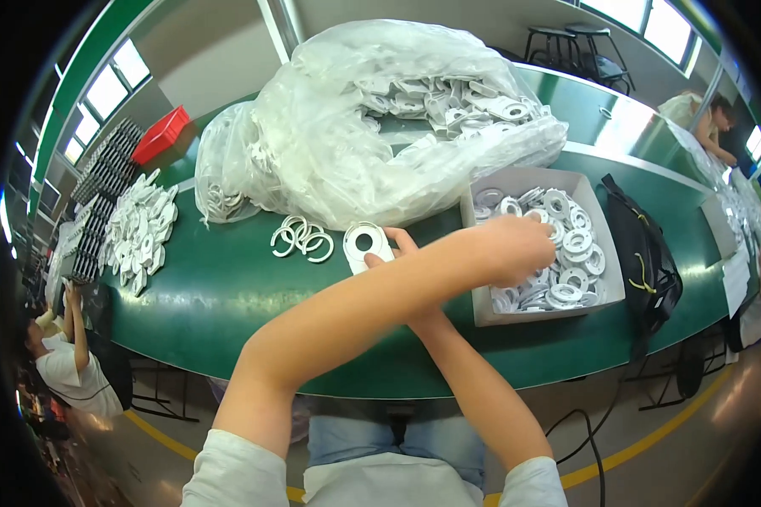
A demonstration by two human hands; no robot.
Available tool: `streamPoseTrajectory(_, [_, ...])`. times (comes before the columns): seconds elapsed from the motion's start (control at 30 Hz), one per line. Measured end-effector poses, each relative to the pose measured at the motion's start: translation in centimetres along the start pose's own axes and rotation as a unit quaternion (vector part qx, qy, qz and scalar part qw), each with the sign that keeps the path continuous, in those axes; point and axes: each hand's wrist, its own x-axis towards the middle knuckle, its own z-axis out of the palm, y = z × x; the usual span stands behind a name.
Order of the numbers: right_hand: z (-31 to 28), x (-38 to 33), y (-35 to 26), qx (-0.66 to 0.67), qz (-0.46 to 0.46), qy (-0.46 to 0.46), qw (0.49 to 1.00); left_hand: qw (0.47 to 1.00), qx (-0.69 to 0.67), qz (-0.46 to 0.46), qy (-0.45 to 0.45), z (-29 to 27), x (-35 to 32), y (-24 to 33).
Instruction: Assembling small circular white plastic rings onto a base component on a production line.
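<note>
My arms are crossed over the green table (228, 296). My left hand (516, 247) reaches right into a grey cardboard box (528, 314) full of white plastic rings (571, 245). Its fingers curl down onto the rings, and any grip is hidden. My right hand (400, 245) lies mostly under the left forearm. Its fingertips hold a flat white plate with a round hole (365, 243) on the table, just left of the box.
Several loose white rings (303, 238) lie beside the plate. A big clear bag of white parts (380, 118) sits behind. At left are a heap of white parts (139, 232), black trays (101, 182) and a red bin (162, 133). A black bag (643, 253) lies right of the box. Other people work at lower left (63, 355) and far right (714, 122).
</note>
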Motion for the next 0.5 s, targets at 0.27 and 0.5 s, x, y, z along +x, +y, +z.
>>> streamPoseTrajectory(0.27, [-0.6, -0.2, -0.3, -0.156, -0.144, -0.024, 0.977, 0.959, -0.158, -0.014, 0.235, -3.1, -4.2, -1.4])
streamPoseTrajectory(0.5, [0.3, -0.3, -1.4, 0.072, 0.023, -0.057, 0.996, 0.869, -0.204, -0.301, 0.337, -2.4, -19.6, -3.0])
